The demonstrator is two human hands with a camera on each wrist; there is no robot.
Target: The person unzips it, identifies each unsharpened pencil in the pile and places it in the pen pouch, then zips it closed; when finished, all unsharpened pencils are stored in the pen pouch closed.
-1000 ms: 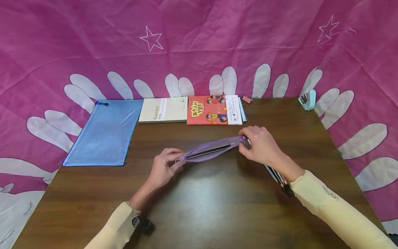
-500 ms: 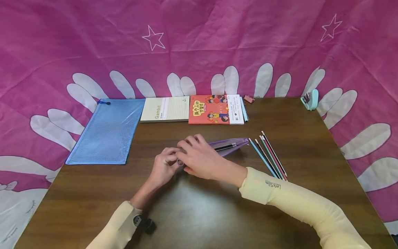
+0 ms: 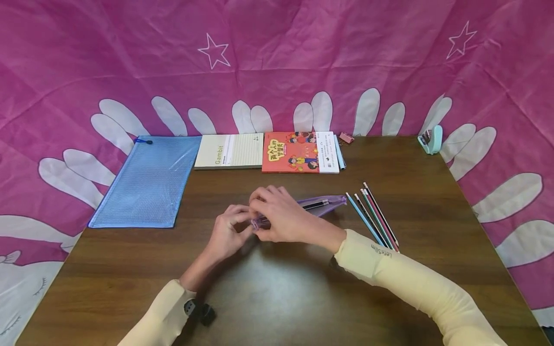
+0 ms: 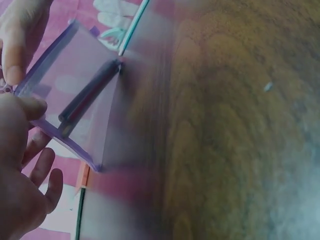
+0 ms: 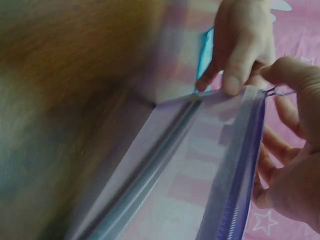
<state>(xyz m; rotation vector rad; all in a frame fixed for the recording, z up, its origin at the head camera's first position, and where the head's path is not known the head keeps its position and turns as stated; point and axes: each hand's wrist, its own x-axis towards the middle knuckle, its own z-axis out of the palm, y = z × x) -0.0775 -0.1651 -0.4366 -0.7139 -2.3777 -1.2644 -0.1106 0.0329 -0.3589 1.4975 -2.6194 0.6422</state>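
A translucent purple zip pouch (image 3: 333,203) stands on edge over the table, with dark pencil-like sticks (image 4: 90,95) lying inside it. My left hand (image 3: 229,230) pinches its left end between thumb and fingers. At that same end my right hand (image 3: 281,216) pinches the zipper pull, its thumb and forefinger close to the left fingertips. The purple zipper (image 5: 235,200) runs along the top edge in the right wrist view. In the head view my right hand covers much of the pouch's left half.
Several pencils (image 3: 374,218) lie loose right of the pouch. Along the back stand a blue mesh zip bag (image 3: 147,185), a notebook (image 3: 231,151), a red book (image 3: 290,154), a pink sharpener-like piece (image 3: 346,138) and a mint stapler-like item (image 3: 431,139). A pink cloth (image 3: 277,57) hangs behind.
My right hand has moved left from the pouch's right end to the zipper pull at its left end, uncovering the loose pencils. The left hand has kept its grip at the left end.
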